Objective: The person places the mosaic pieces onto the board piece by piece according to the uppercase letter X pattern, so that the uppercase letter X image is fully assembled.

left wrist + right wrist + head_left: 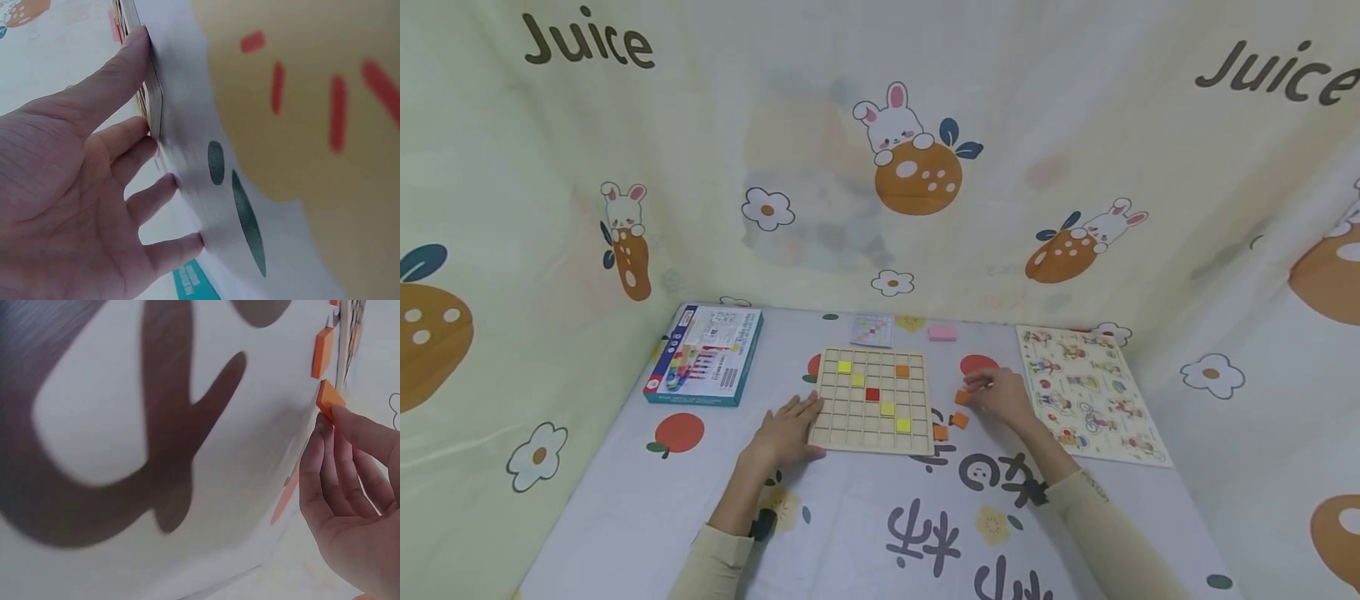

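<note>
1. Your left hand (786,431) lay flat with straight, relaxed fingers (122,65) against the left edge of the pale wooden grid board (872,400) on the table (625,500).
2. Your right hand (1000,396) pinched a small orange square tile (329,400) in its fingertips, just right of the board.
3. Two more orange square tiles (950,426) lay loose on the table beside the board's lower right corner.
4. Yellow, red and orange tiles sat in the board's cells.

Two bare hands, left hand (786,433), right hand (1000,396), long cream sleeves (1097,517), ribbed cuffs
</note>
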The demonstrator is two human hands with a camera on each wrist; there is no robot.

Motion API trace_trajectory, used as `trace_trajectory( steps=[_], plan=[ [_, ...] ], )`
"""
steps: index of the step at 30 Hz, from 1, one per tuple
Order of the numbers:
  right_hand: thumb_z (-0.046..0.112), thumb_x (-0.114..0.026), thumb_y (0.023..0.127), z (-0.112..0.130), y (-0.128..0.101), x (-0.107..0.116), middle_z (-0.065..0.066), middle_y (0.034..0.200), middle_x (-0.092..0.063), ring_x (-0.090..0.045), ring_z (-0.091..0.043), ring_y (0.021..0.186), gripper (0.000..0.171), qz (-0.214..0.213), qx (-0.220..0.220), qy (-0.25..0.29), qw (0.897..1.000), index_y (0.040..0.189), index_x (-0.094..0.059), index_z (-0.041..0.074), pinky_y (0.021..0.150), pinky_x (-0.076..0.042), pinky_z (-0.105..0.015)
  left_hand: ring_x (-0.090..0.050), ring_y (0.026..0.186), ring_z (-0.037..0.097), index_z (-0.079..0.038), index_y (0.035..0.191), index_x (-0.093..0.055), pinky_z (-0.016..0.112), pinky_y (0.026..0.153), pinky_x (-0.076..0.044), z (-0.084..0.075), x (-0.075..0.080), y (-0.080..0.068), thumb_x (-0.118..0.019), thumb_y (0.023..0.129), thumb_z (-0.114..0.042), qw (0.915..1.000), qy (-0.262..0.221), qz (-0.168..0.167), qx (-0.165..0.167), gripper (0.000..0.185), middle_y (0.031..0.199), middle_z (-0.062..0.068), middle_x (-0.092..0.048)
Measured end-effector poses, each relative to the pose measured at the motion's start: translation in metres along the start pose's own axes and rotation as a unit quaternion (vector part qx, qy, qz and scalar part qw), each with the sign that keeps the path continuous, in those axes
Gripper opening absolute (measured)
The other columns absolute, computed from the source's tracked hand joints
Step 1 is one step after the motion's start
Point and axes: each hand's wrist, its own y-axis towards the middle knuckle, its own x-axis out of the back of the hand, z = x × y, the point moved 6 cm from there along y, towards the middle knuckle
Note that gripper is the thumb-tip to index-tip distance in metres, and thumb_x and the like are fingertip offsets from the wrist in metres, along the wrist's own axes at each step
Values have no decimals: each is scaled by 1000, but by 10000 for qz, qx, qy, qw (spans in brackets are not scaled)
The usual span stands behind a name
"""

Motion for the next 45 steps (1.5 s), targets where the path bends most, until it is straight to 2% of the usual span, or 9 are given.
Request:
trace_trajectory(
  steps=[5, 10, 18, 23, 29, 33, 40, 45],
  plan=[
    [10, -84, 85, 4, 5, -3, -5, 96, -79, -75, -24, 89, 30, -102, 27, 217, 9997, 114, -77, 5, 77, -58, -34, -24, 157, 37, -13, 162, -40, 73, 121, -21, 0, 1, 0, -87, 85, -37, 10000, -19, 1, -38, 93, 170, 4, -32],
    [7, -84, 85, 15, 12, -7, -8, 98, -80, -76, -26, 88, 28, -241, 233, 405, 9986, 112, -77, 5, 73, -60, -36, -24, 158, 36, -12, 162, -40, 72, 122, -20, 0, 1, -2, -87, 85, -37, 10000, -26, 24, -14, 93, 170, 4, -32],
    [12, -83, 88, 37, 24, -24, -3, 97, -78, -73, -22, 89, 25, -85, 15, 391, 9992, 112, -78, 11, 77, -58, -35, -24, 158, 36, -13, 162, -40, 72, 122, -20, 0, 2, -2, -79, 92, -44, 10000, -37, 4, 79, 86, 170, 4, -32],
    [11, -84, 87, 55, 31, -37, -1, 95, -78, -73, -20, 86, 25, 17, -8, 547, 9985, 111, -79, 10, 70, -58, -31, -23, 158, 36, -13, 162, -40, 73, 122, -19, 2, 1, 0, -76, 95, -41, 10000, -21, -35, 78, 81, 170, 4, -32],
    [12, -86, 87, 73, 35, -51, 1, 95, -77, -72, -20, 89, 26, 152, -57, 708, 9974, 112, -79, 12, 75, -59, -35, -24, 157, 36, -13, 161, -40, 73, 121, -19, 3, -1, 2, -77, 94, -40, 10000, 2, -69, 57, 81, 170, 4, -32],
    [12, -85, 87, 79, 40, -60, 1, 96, -78, -72, -20, 90, 26, 284, 13, 817, 9963, 112, -79, 10, 77, -59, -36, -25, 157, 36, -12, 161, -40, 73, 121, -20, 2, -2, 1, -76, 95, -41, 10000, 28, -69, 47, 81, 170, 5, -32],
    [7, -84, 86, 81, 48, -77, -1, 94, -78, -73, -19, 86, 23, 404, 132, 1025, 9938, 108, -79, 9, 71, -63, -31, -25, 157, 35, -13, 162, -40, 73, 121, -21, 4, -3, 2, -76, 95, -42, 9999, 97, -76, 36, 81, 170, 3, -32],
    [11, -86, 86, 86, 53, -84, 2, 92, -78, -73, -16, 85, 24, 443, 192, 878, 9950, 108, -79, 10, 77, -62, -33, -24, 158, 35, -14, 162, -39, 72, 122, -20, 5, -3, 3, -75, 95, -43, 9999, 102, -72, 60, 82, 171, 3, -31]
  ],
)
